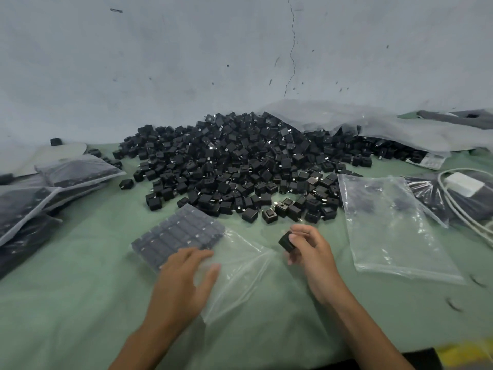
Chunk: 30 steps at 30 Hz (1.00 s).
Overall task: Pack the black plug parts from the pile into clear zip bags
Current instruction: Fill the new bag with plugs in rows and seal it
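A pale grey wall (pixel 186 62) with a thin crack (pixel 292 49) fills the upper frame. At the right edge, a white cable (pixel 450 206) loops round a white adapter (pixel 467 184). Green cloth (pixel 80 303) covers the table.

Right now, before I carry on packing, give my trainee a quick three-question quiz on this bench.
1. Fill in: the stacked full bags lie to the ___ of the pile.
2. True or false: the right hand grips one black plug part.
3. The left hand presses on: A the pile, B the partly filled zip bag, C the full bags.
Key: 1 left; 2 true; 3 B.
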Available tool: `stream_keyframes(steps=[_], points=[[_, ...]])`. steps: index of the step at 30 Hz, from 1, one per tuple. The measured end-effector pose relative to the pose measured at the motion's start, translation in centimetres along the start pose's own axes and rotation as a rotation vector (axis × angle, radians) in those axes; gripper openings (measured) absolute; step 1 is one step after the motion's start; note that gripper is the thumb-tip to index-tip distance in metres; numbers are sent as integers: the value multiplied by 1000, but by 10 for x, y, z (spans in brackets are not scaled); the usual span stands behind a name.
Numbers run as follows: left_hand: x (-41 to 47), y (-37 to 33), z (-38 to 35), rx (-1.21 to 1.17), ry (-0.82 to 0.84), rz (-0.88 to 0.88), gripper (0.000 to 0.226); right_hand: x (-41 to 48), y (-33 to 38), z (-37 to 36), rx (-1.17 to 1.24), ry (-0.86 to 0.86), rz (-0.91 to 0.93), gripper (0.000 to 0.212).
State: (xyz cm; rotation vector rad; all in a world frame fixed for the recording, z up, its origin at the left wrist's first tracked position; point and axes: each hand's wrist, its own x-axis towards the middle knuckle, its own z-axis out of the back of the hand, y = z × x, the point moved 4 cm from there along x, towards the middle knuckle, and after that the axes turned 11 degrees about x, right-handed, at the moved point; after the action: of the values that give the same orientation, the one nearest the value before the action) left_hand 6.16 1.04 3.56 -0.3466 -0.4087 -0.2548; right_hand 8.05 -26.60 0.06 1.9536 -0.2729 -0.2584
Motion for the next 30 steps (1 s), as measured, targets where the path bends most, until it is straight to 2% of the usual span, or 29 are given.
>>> stream_keyframes(steps=[4,7,9,11,14,16,22,28,30], points=[[5,-28,-4,161,195,-119,62,-35,-3,-17,-22,145,-103,24],[12,-35,-4,280,203,-163,47,-60,-16,-31,40,241,-242,17],[15,-34,-3,286,193,-148,34,-71,-25,-38,142,281,-335,20],[16,-34,-4,262,191,-121,30,-75,-31,-43,237,275,-410,26],[18,-32,-4,192,170,-71,28,-74,-36,-51,317,187,-485,21],[17,-32,-3,173,141,-57,29,-70,-37,-56,234,184,-458,26],[11,-36,-2,197,101,-47,34,-61,-35,-85,-57,332,-273,19],[3,-40,-1,254,86,-74,39,-58,-40,-124,-404,496,-242,34],[2,-39,0,250,79,-78,40,-53,-43,-128,-490,549,-242,32]])
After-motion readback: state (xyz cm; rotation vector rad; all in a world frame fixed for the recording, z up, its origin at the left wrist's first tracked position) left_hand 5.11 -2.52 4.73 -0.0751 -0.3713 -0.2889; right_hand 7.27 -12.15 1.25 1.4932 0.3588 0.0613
